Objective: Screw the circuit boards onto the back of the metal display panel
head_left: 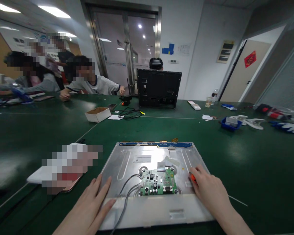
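Note:
A flat metal display panel lies back side up on the green table in front of me. Screwed near its middle is a green circuit board, with grey cables running from its left side towards me. A narrow blue board lines the panel's far edge. My left hand rests on the panel's left edge, fingers spread and holding nothing. At the panel's right side, my right hand is closed around an orange tool; most of the tool is hidden by the fingers.
Left of the panel, a white item lies partly blurred. Farther off are a small open box, black cables, an upright black monitor and a blue tray at the right. Several people are across the green table.

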The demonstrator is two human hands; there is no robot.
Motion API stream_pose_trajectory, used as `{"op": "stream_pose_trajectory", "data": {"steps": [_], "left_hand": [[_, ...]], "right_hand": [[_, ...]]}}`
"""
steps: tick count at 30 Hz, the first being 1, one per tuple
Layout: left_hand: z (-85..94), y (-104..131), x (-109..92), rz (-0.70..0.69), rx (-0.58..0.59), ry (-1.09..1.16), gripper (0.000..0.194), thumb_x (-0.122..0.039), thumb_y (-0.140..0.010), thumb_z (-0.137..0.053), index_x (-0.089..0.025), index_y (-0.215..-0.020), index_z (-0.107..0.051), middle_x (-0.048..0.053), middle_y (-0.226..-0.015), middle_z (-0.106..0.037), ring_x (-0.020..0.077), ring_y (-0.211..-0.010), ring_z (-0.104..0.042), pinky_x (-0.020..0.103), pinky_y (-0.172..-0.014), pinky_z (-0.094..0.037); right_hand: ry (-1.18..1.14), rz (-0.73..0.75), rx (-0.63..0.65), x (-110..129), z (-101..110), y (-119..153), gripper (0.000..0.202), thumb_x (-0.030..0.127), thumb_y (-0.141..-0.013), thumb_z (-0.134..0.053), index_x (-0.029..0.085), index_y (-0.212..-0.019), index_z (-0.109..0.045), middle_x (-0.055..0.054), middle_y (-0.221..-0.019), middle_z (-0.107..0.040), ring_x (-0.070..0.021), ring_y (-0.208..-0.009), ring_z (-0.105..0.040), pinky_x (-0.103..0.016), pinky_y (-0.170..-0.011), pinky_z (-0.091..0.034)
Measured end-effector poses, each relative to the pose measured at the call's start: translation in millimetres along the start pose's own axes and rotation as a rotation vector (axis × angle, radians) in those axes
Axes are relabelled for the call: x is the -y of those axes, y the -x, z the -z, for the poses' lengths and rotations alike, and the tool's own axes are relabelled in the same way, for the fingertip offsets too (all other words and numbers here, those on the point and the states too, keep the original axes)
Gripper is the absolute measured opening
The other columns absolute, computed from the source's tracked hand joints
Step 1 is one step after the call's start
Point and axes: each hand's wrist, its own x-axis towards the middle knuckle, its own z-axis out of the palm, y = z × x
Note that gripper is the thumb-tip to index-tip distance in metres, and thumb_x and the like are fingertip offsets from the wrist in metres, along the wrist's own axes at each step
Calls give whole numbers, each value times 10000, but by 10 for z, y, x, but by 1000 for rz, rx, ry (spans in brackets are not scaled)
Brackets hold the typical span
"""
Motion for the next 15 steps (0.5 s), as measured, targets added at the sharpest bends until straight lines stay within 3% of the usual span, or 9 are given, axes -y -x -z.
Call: {"op": "stream_pose_trajectory", "data": {"steps": [7,12,15], "left_hand": [[147,-12,36,-40,-33,29,540,-549,-985,-405,-268,-1387,-631,89,-1436,-598,341,-1320,-565,472,-1036,-534],[195,-71,-111,-84,27,80,550,-536,-1001,-400,-240,-1413,-611,91,-1517,-504,337,-1357,-518,458,-1077,-486],[172,-124,-264,-126,94,113,577,-531,-1014,-384,-217,-1469,-550,100,-1583,-380,343,-1422,-423,476,-1127,-417]], "right_hand": [[-94,-107,66,-145,-12,124,194,135,-926,-490,205,-929,-670,-89,-996,-736,-178,-569,-700,-265,-477,-492],[-155,-321,289,-218,85,67,210,224,-962,-499,197,-919,-703,-99,-848,-752,-247,-689,-730,-310,-583,-501],[-130,-481,403,-239,177,-21,337,315,-1007,-442,192,-851,-714,-120,-802,-747,-287,-751,-737,-331,-624,-476]]}}
